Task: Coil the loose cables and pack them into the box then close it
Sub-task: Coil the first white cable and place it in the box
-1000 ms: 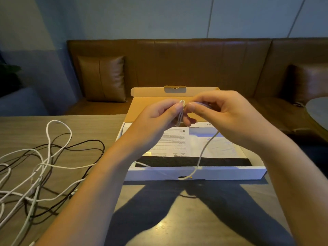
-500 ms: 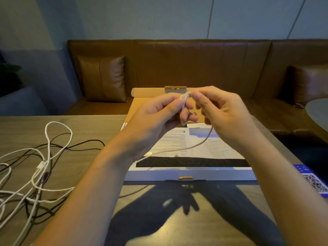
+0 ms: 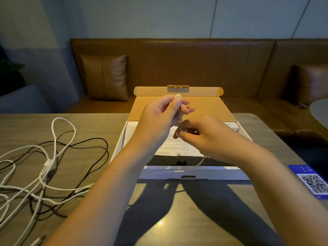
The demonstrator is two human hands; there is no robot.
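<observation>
Both hands were held above the open box (image 3: 195,173), which lay on the wooden table (image 3: 195,228) with its brown lid (image 3: 209,107) folded back toward the sofa (image 3: 177,64). The left hand (image 3: 159,116) was raised a little higher and pinched a folded white cable (image 3: 179,110) between thumb and forefinger, so that the small loop stood out above the fingertips. The right hand (image 3: 202,134) was lower, just beside the left one, with its fingers curled around the same cable under the left hand. From the right hand the cable hung down and crossed the front wall of the box. Inside the box a printed paper sheet (image 3: 177,146) and a dark pad (image 3: 159,160) were visible. On the table left of the box lay a loose tangle of white cables (image 3: 48,166) and a black cable (image 3: 99,153). A blue card with a QR code (image 3: 312,181) lay right of the box.
</observation>
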